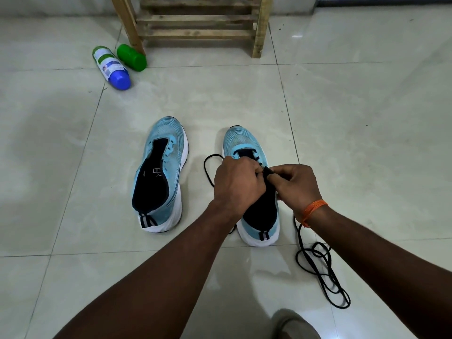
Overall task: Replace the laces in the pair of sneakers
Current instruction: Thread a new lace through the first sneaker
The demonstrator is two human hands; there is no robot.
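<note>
Pinching a black lace (266, 171) between closed fingertips, the left hand (238, 183) and the right hand (297, 185) meet over the tongue of the right-side sneaker (247, 143). Both hands are curled tight, knuckles up, thumbs and forefingers nearly touching each other at the eyelets; which eyelet the lace passes through is hidden by the fingers. One loop of the lace arcs out onto the floor just left of this shoe, and the rest trails behind the right wrist into a loose tangle (322, 272) on the tiles near the shoe's heel. An orange thread band (311, 211) circles the right wrist.

The other sneaker (160, 177) stands just beside, toe pointing away, with no lace in its eyelets and its dark tongue open. Bare floor tiles (367, 118) lie open to the right and ahead. Farther off, a blue-capped bottle (111, 67) and a green container (131, 57) lie touching near a leg of a wooden rack (198, 23). Both forearms reach forward from the lower edge, converging on the shoe.
</note>
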